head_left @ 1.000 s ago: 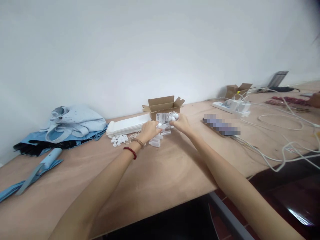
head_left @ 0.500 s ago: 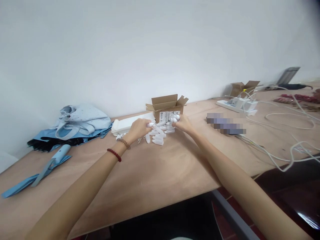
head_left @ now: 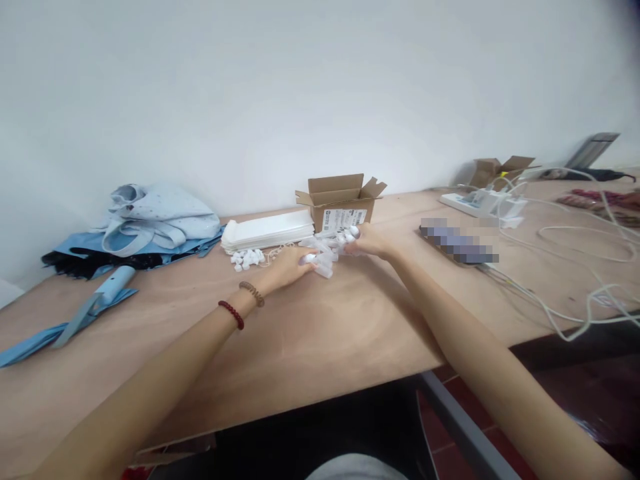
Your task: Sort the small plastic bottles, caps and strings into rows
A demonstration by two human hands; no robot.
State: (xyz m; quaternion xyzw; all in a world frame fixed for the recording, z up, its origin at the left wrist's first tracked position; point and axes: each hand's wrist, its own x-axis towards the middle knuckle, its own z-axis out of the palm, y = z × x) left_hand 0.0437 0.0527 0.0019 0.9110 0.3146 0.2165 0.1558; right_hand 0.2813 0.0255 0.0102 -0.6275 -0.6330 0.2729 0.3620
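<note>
Since half a second ago, the left hand [head_left: 286, 268] has come down toward the near side, baring a heap of small white pieces [head_left: 246, 259] it had mostly hidden. At far left, a blue handle [head_left: 115, 283] and a rumpled pale-blue fabric bundle [head_left: 160, 217] lie well apart, presumably out of the hands' way. Next, a white stack [head_left: 270, 229] lies flat, the small pieces just in front, probably for easy reach. The left thumb and fingers pinch a white-tipped piece [head_left: 309, 258] beside loose clear tubes [head_left: 325, 268]; whether it joins one is too small to tell. Behind, a cardboard box [head_left: 340, 204] stands with flaps up, keeping its mouth open. The right hand [head_left: 370, 241] curls around a white-ended bunch [head_left: 351, 233], likely to keep it together. Farther right lies a blurred phone-like slab [head_left: 457, 241].
</note>
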